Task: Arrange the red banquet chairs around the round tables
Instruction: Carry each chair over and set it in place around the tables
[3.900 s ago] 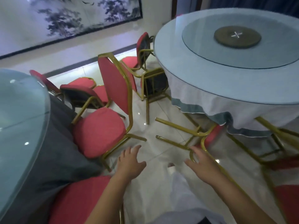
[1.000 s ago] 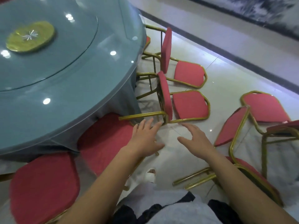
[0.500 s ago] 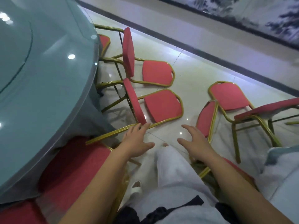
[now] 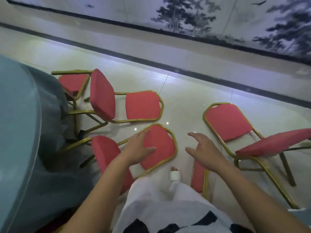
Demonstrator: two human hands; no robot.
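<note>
Glossy pale tile floor (image 4: pixel 185 101), dark skirting stripe (image 4: pixel 151 63) along the wall, ink-style tree mural (image 4: pixel 193 17) above it. Round table (image 4: pixel 15 132) at left, blue-grey cloth hanging down, glass top.

Red chairs, gold frames, mostly not upright:
- nearest chair (image 4: pixel 161 145): on its back, backrest flat on the floor, seat pad up by the cloth, legs pointing at the table.
- second chair (image 4: pixel 143 105): same pose, just beyond the nearest one, legs also toward the table.
- tucked chair (image 4: pixel 72 83): seat partly under the cloth edge, beside the second chair.
- right chair (image 4: pixel 227 121): tipped, backrest low toward the wall, seat seen edge-on, legs toward the camera. Apart from the table.
- edge-on chair (image 4: pixel 198 175): only a red strip and a frame rail show, below the right wrist.

Left hand (image 4: pixel 139 148): fingers straight, slightly spread, over the nearest chair's backrest; gripping nothing. Contact with the pad: cannot tell.
Right hand (image 4: pixel 203 148): fingers spread and loosely bent, holding nothing, over bare floor between the nearest chair and the right chair.

Foot (image 4: pixel 175 175) in a white sandal stands between the nearest and edge-on chairs.
</note>
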